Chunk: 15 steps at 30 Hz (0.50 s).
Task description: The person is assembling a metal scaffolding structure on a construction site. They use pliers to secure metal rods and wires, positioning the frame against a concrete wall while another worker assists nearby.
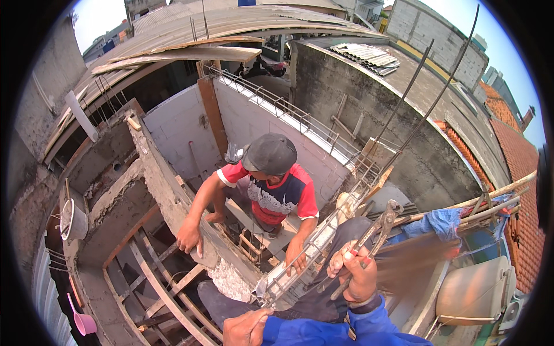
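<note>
My right hand (359, 278) grips a pair of long-handled metal pincers (385, 224), their jaws pointing up and away from me. Near the lower edge, my left hand (247, 327) is closed beside the near end of the rebar cage (323, 233); what its fingers pinch, if anything, is too small to make out. This cage of thin steel bars runs along the wall top. Across from me, a person in a dark cap and red, white and navy shirt (276, 199) rests one hand on the concrete beam (167, 179) and the other on the cage.
Tall bare rebars (430, 101) rise at the right. A wooden frame (167, 277) spans an opening at lower left, near a white bucket (75, 219) and a pink dipper (85, 323). Beige plastic tank (470, 291) and blue tarp (435, 228) lie to the right.
</note>
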{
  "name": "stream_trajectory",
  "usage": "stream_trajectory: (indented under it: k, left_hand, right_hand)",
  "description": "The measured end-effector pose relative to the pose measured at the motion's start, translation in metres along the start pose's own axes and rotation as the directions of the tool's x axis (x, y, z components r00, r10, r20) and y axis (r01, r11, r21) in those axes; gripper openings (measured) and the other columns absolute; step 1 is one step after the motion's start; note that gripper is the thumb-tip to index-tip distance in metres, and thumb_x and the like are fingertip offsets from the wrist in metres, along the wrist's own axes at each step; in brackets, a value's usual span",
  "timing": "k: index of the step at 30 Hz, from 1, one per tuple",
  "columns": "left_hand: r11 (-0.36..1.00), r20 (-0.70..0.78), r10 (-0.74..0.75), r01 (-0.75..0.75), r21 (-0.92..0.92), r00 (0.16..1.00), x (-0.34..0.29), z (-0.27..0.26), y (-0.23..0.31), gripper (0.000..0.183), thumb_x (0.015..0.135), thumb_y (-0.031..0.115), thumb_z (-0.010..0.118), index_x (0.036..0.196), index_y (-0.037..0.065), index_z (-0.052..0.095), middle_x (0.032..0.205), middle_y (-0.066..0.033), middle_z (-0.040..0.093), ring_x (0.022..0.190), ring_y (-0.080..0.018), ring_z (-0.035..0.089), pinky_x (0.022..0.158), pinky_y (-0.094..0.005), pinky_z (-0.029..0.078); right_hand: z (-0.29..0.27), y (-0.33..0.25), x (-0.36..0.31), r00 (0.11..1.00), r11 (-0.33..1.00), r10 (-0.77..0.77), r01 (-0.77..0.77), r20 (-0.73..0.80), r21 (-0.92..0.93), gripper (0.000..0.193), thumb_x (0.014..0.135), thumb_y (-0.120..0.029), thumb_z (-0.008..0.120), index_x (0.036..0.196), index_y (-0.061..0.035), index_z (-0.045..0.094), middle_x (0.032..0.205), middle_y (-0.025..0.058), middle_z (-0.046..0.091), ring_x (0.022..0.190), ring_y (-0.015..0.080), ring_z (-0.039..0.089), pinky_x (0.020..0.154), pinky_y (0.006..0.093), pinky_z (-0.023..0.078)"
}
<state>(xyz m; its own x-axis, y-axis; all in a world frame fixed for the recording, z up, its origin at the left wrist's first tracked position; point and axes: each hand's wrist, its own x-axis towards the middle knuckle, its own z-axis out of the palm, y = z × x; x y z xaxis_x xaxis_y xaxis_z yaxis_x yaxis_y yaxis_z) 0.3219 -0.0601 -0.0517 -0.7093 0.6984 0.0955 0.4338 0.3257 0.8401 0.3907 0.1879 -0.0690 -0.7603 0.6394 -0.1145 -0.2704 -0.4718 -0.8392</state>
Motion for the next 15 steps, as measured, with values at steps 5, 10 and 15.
stream_trajectory:
  k: [5, 10, 15]
  left_hand:
    - [0.932, -0.301, -0.275, 0.177, -0.316, 0.913, -0.009, 0.01, -0.021, 0.015, 0.093, 0.011, 0.056, 0.096, -0.001, 0.064, 0.082, -0.0143, 0.065, 0.069, -0.022, 0.062, 0.061, -0.0295, 0.049]
    - [0.69, -0.509, -0.429, -0.093, -0.718, 0.746, 0.01, 0.023, -0.022, 0.021, 0.098, 0.021, 0.054, 0.107, 0.003, 0.05, 0.087, -0.0109, 0.063, 0.078, -0.0184, 0.065, 0.069, -0.0263, 0.052]
    - [0.43, -0.542, -0.432, -0.365, -0.826, 0.721, 0.037, 0.016, 0.006, 0.031, 0.101, 0.016, 0.044, 0.129, 0.004, 0.037, 0.095, -0.0057, 0.054, 0.089, -0.0154, 0.062, 0.087, -0.034, 0.055]
  right_hand:
    - [0.004, 0.014, -0.011, 0.996, 0.994, 0.085, -0.087, 0.025, 0.067, 0.017, 0.093, -0.017, 0.06, 0.094, -0.0062, 0.047, 0.074, 0.0088, 0.055, 0.07, 0.0198, 0.055, 0.059, 0.0333, 0.045]
    - [0.023, 0.03, -0.02, 0.974, 0.94, 0.218, -0.225, 0.057, 0.257, 0.016, 0.094, -0.017, 0.058, 0.099, -0.0053, 0.048, 0.082, 0.0094, 0.057, 0.076, 0.0208, 0.056, 0.064, 0.0348, 0.046]
    - [0.024, 0.059, -0.025, 0.959, 0.906, 0.25, -0.281, 0.135, 0.318, 0.013, 0.096, -0.014, 0.055, 0.101, -0.0035, 0.049, 0.09, 0.0128, 0.06, 0.082, 0.0214, 0.058, 0.069, 0.0335, 0.046]
